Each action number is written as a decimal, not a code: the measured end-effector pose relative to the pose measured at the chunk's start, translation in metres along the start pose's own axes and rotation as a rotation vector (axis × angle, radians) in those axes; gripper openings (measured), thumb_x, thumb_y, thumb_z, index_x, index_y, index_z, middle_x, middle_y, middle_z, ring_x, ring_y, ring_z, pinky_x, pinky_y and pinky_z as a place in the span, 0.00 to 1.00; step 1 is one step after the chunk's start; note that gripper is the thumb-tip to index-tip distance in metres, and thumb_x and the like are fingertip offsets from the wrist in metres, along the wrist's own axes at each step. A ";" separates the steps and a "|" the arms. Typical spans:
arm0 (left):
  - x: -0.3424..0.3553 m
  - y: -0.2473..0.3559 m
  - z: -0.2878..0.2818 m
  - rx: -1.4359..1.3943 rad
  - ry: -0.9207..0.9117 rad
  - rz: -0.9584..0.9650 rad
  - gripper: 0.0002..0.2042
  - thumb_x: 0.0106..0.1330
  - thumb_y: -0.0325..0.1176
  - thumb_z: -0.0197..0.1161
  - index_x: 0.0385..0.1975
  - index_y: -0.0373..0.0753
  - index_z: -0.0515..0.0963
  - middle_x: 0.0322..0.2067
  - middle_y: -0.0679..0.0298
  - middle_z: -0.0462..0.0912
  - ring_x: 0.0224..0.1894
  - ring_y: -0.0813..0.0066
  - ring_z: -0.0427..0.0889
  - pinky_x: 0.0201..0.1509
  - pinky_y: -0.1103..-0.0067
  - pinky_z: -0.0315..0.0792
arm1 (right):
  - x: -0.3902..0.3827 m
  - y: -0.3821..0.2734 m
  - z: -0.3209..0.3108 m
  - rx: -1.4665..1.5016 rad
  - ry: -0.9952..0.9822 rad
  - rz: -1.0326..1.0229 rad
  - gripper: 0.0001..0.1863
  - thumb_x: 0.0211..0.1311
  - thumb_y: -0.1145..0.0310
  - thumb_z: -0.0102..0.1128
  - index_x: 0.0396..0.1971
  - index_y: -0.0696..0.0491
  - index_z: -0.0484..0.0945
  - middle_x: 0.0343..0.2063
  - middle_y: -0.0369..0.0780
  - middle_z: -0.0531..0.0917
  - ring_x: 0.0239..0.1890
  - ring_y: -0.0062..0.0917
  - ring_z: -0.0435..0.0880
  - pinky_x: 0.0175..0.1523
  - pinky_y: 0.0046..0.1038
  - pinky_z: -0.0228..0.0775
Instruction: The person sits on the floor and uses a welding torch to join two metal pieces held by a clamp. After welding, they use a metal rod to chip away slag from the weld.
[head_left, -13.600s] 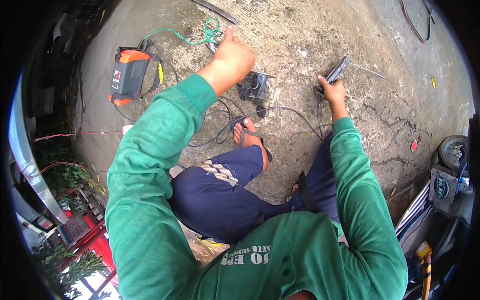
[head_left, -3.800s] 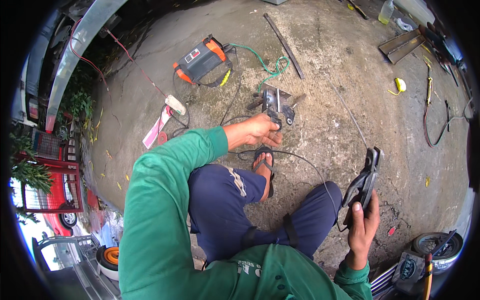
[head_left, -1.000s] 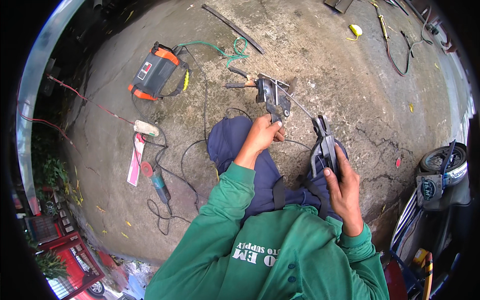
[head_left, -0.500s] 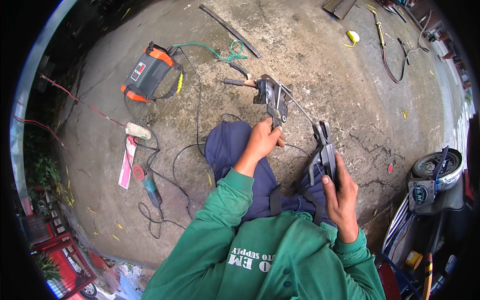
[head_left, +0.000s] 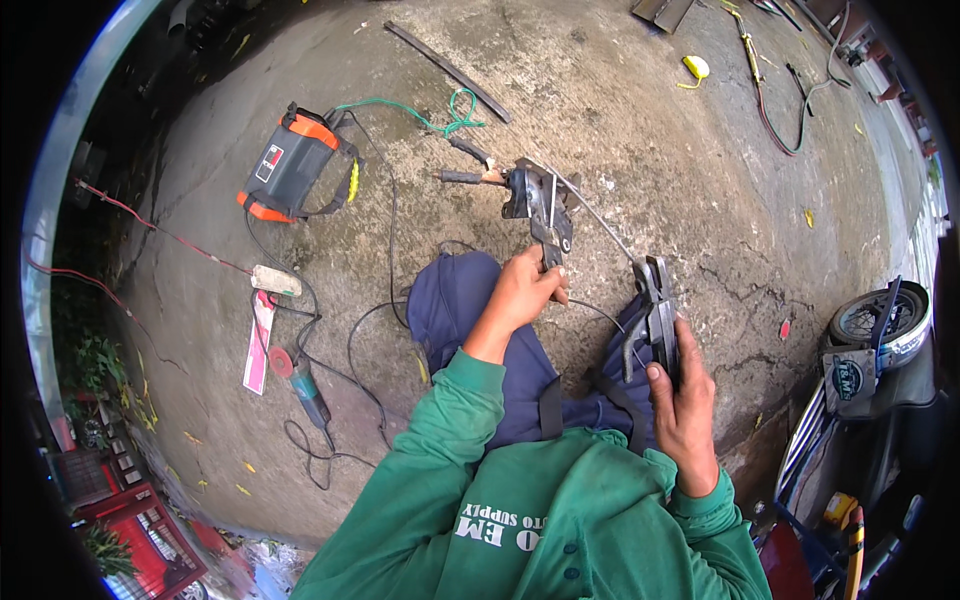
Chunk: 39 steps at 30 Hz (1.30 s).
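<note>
My left hand [head_left: 524, 287] is closed around the near end of a dark metal bracket [head_left: 535, 196], a welded-looking piece with flat bars and a bolt hole. Two rod-like ends stick out on its left, one wrapped in bare copper colour. On the right, my right hand [head_left: 688, 405] grips a black welding electrode holder [head_left: 658, 318] above my right knee. From its jaws a thin grey welding rod [head_left: 606, 226] slants up-left to the bracket's far edge. Whether the rod's tip touches the metal I cannot tell.
A black and orange welding machine [head_left: 292, 163] lies far left with cables and a green wire [head_left: 408, 107]. Nearer are an angle grinder [head_left: 302, 388] and a pink-white strip [head_left: 258, 345]. A flat steel bar [head_left: 447, 70] lies ahead; a wheel [head_left: 880, 320] stands right.
The electrode holder and my right hand have come slightly nearer to me. My left hand keeps its grip on the bracket. The whole view has shifted a little.
</note>
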<state>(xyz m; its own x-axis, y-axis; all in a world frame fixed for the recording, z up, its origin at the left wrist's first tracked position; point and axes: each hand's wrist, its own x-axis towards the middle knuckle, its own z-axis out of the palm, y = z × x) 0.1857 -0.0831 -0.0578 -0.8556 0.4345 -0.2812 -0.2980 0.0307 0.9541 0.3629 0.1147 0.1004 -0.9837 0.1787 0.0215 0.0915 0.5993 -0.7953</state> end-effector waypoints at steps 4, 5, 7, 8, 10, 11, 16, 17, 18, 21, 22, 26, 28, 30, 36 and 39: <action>0.000 0.003 0.002 -0.057 -0.035 -0.028 0.08 0.75 0.23 0.58 0.48 0.27 0.74 0.35 0.55 0.85 0.31 0.69 0.89 0.39 0.74 0.83 | 0.005 0.001 0.001 -0.007 -0.048 0.015 0.31 0.73 0.75 0.61 0.72 0.66 0.65 0.63 0.60 0.79 0.65 0.49 0.81 0.69 0.37 0.71; 0.000 0.002 0.001 -0.072 -0.042 -0.023 0.07 0.75 0.22 0.58 0.48 0.27 0.74 0.35 0.54 0.85 0.31 0.69 0.89 0.39 0.74 0.83 | 0.006 0.001 0.001 -0.011 -0.066 0.020 0.31 0.73 0.75 0.61 0.72 0.66 0.65 0.63 0.60 0.78 0.66 0.49 0.81 0.69 0.37 0.70; 0.002 -0.003 0.000 -0.042 -0.045 -0.023 0.07 0.75 0.22 0.59 0.48 0.27 0.75 0.36 0.54 0.85 0.32 0.68 0.89 0.40 0.74 0.83 | 0.009 0.000 0.003 -0.015 -0.077 0.023 0.31 0.73 0.74 0.61 0.72 0.67 0.65 0.63 0.60 0.78 0.66 0.49 0.81 0.69 0.37 0.70; 0.002 -0.004 -0.001 -0.027 -0.046 -0.023 0.07 0.74 0.22 0.59 0.48 0.27 0.75 0.36 0.54 0.86 0.32 0.68 0.90 0.40 0.73 0.83 | 0.010 0.000 0.004 -0.018 -0.082 0.026 0.30 0.74 0.74 0.61 0.72 0.67 0.65 0.63 0.60 0.78 0.66 0.49 0.81 0.69 0.37 0.70; 0.003 -0.005 -0.001 -0.028 -0.054 -0.017 0.07 0.74 0.23 0.60 0.47 0.27 0.75 0.36 0.54 0.86 0.32 0.68 0.90 0.40 0.73 0.83 | 0.013 0.004 0.007 0.000 -0.077 0.019 0.30 0.74 0.74 0.61 0.71 0.67 0.65 0.64 0.60 0.78 0.66 0.49 0.80 0.69 0.38 0.70; 0.003 -0.004 0.000 -0.028 -0.058 -0.014 0.07 0.74 0.23 0.60 0.47 0.27 0.75 0.36 0.54 0.86 0.32 0.68 0.90 0.40 0.73 0.84 | 0.014 0.007 0.008 0.009 -0.074 0.016 0.30 0.74 0.74 0.61 0.71 0.68 0.66 0.64 0.60 0.78 0.66 0.49 0.80 0.69 0.38 0.70; 0.003 -0.007 0.001 -0.059 -0.039 0.013 0.06 0.73 0.22 0.62 0.42 0.27 0.72 0.34 0.53 0.86 0.31 0.68 0.90 0.35 0.74 0.82 | 0.015 0.008 0.009 0.001 -0.051 -0.021 0.30 0.74 0.74 0.61 0.71 0.68 0.66 0.61 0.60 0.80 0.64 0.50 0.81 0.69 0.39 0.71; 0.003 -0.007 0.001 -0.071 -0.039 0.012 0.06 0.73 0.22 0.62 0.42 0.27 0.72 0.34 0.53 0.86 0.31 0.69 0.90 0.35 0.74 0.82 | 0.015 0.008 0.009 0.000 -0.049 -0.027 0.30 0.74 0.73 0.61 0.71 0.68 0.66 0.61 0.60 0.80 0.64 0.50 0.82 0.68 0.39 0.71; 0.004 -0.006 0.002 -0.083 -0.041 0.012 0.06 0.73 0.22 0.62 0.41 0.27 0.72 0.34 0.53 0.86 0.30 0.69 0.90 0.35 0.74 0.82 | 0.015 0.007 0.008 -0.002 -0.045 -0.033 0.30 0.74 0.73 0.61 0.71 0.67 0.66 0.60 0.60 0.80 0.63 0.50 0.82 0.68 0.39 0.71; 0.002 -0.002 0.002 -0.020 -0.044 0.017 0.06 0.72 0.22 0.63 0.41 0.27 0.73 0.33 0.53 0.85 0.30 0.69 0.90 0.35 0.74 0.82 | 0.014 0.010 0.009 -0.020 -0.046 -0.058 0.30 0.75 0.72 0.60 0.71 0.67 0.66 0.59 0.60 0.81 0.62 0.51 0.83 0.67 0.39 0.72; 0.002 -0.003 0.002 -0.033 -0.042 0.016 0.06 0.72 0.22 0.63 0.41 0.26 0.72 0.33 0.54 0.85 0.30 0.70 0.90 0.35 0.74 0.82 | 0.015 0.010 0.010 -0.006 -0.046 -0.059 0.30 0.75 0.72 0.60 0.71 0.67 0.66 0.59 0.61 0.81 0.62 0.52 0.83 0.67 0.39 0.72; 0.002 -0.002 0.003 -0.041 -0.034 0.017 0.06 0.72 0.22 0.63 0.40 0.27 0.72 0.33 0.53 0.85 0.30 0.70 0.90 0.34 0.74 0.82 | 0.016 0.010 0.009 0.005 -0.055 -0.045 0.30 0.75 0.72 0.60 0.71 0.67 0.66 0.58 0.61 0.81 0.61 0.52 0.83 0.66 0.40 0.73; 0.001 -0.001 0.002 -0.038 -0.034 0.022 0.06 0.72 0.22 0.62 0.40 0.27 0.72 0.33 0.53 0.85 0.30 0.70 0.90 0.34 0.74 0.82 | 0.015 0.008 0.008 0.016 -0.066 -0.020 0.30 0.75 0.73 0.60 0.71 0.67 0.66 0.57 0.61 0.82 0.60 0.52 0.83 0.66 0.40 0.73; 0.002 -0.004 0.001 -0.047 -0.045 0.022 0.06 0.73 0.22 0.62 0.39 0.27 0.71 0.33 0.53 0.85 0.30 0.70 0.89 0.34 0.74 0.82 | 0.016 0.009 0.009 -0.008 -0.050 -0.051 0.30 0.75 0.73 0.60 0.71 0.67 0.66 0.57 0.61 0.82 0.60 0.52 0.84 0.65 0.40 0.73; 0.003 -0.005 0.002 -0.054 -0.051 0.027 0.06 0.73 0.22 0.62 0.40 0.28 0.72 0.32 0.53 0.85 0.29 0.70 0.89 0.34 0.75 0.81 | 0.018 0.009 0.011 -0.005 -0.061 -0.035 0.30 0.75 0.73 0.60 0.72 0.67 0.66 0.57 0.60 0.82 0.60 0.52 0.84 0.65 0.40 0.73; 0.001 -0.003 0.002 -0.046 -0.050 0.028 0.05 0.73 0.22 0.62 0.39 0.28 0.72 0.33 0.53 0.85 0.30 0.70 0.89 0.34 0.75 0.81 | 0.019 0.009 0.010 -0.014 -0.070 -0.022 0.30 0.75 0.72 0.59 0.72 0.67 0.66 0.57 0.60 0.82 0.60 0.52 0.83 0.65 0.40 0.73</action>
<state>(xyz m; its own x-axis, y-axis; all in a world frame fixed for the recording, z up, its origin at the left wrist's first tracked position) 0.1863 -0.0810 -0.0608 -0.8419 0.4793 -0.2480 -0.2945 -0.0232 0.9554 0.3430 0.1152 0.0877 -0.9938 0.1107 -0.0042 0.0716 0.6133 -0.7866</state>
